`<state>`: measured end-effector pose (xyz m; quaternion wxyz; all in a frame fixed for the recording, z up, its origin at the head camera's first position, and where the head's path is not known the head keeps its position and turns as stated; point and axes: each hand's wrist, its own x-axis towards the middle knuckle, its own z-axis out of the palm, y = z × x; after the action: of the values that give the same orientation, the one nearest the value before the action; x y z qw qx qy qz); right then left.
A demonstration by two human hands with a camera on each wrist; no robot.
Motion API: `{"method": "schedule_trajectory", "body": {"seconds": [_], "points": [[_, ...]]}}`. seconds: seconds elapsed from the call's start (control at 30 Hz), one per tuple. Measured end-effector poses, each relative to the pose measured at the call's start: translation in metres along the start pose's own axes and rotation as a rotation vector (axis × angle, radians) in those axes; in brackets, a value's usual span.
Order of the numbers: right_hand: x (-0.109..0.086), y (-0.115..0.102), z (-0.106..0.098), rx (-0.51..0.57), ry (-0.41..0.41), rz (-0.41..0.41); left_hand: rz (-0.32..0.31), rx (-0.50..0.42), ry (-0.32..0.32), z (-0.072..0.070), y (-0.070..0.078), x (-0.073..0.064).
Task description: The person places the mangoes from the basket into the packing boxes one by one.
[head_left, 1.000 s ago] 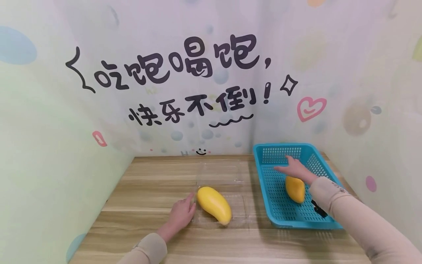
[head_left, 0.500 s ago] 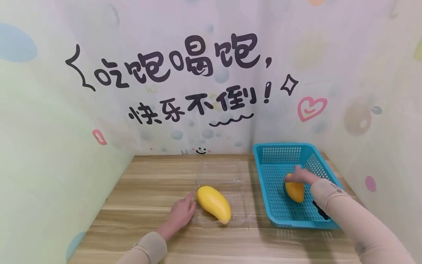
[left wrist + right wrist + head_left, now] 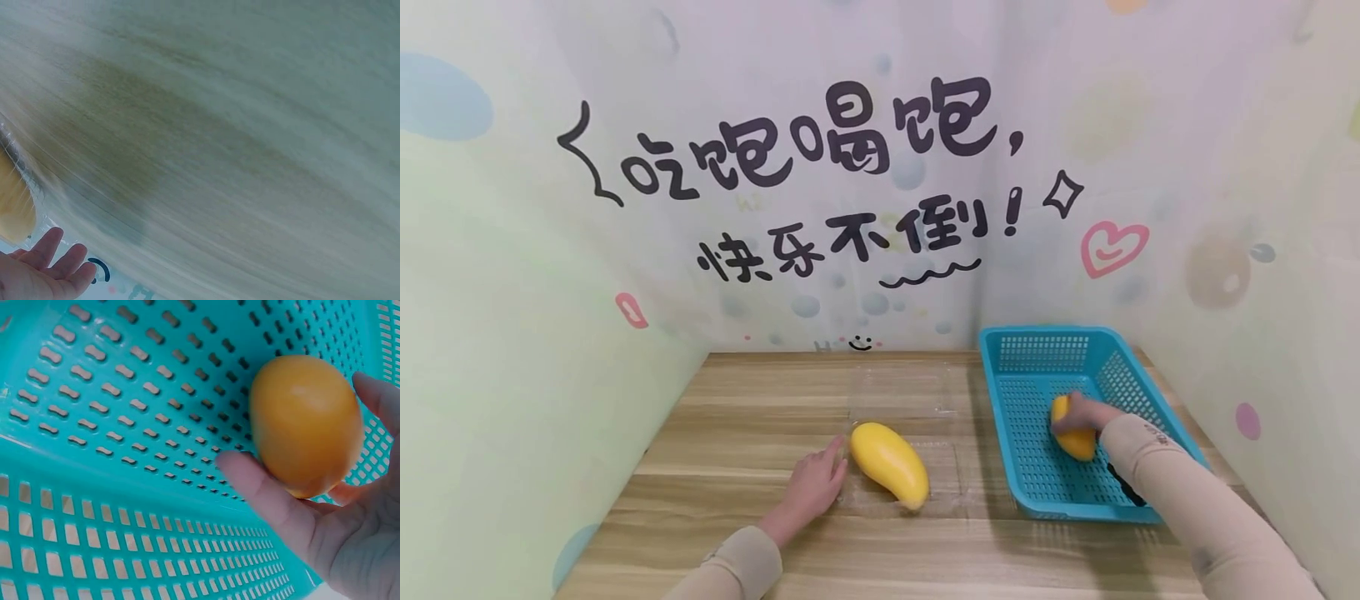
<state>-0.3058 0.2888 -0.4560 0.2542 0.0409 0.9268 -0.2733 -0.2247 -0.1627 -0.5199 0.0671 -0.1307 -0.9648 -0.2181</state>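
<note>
My right hand (image 3: 1081,412) is down inside the blue basket, its thumb and fingers around an orange-yellow mango (image 3: 1079,447). Seen from the right wrist, the fingers (image 3: 265,497) curve around the near end of that mango (image 3: 306,425), which lies close over the perforated bottom. A second, brighter yellow mango (image 3: 889,463) lies in a clear plastic clamshell box (image 3: 947,475) at the middle of the table. At the left edge of this box rests my left hand (image 3: 811,485), its fingers extended and relaxed. The left wrist view shows its loose fingers (image 3: 69,259) beside the box.
The blue basket (image 3: 1011,479) stands on the right of the wooden table (image 3: 722,433). The box's clear lid (image 3: 898,392) lies folded back behind it. A printed wall cloth (image 3: 820,308) closes off the back, with more cloth on both sides.
My right hand has lowered from above the basket onto the mango and closed its fingers around it. My left hand stays beside the clear box.
</note>
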Motion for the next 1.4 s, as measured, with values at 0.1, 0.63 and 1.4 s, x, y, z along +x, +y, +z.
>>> {"method": "schedule_trajectory", "body": {"seconds": [0.1,0.63,1.4], "points": [[0.002,0.003,0.003,-0.004,0.013,0.009,-0.005,-0.001,-0.008,0.000,0.001,0.000],[0.009,0.006,0.009,-0.078,0.068,0.034,-0.002,0.017,-0.003,0.004,0.000,0.003],[0.002,0.001,-0.007,0.102,0.024,-0.002,-0.007,0.018,0.009,0.003,-0.001,0.001]]}}
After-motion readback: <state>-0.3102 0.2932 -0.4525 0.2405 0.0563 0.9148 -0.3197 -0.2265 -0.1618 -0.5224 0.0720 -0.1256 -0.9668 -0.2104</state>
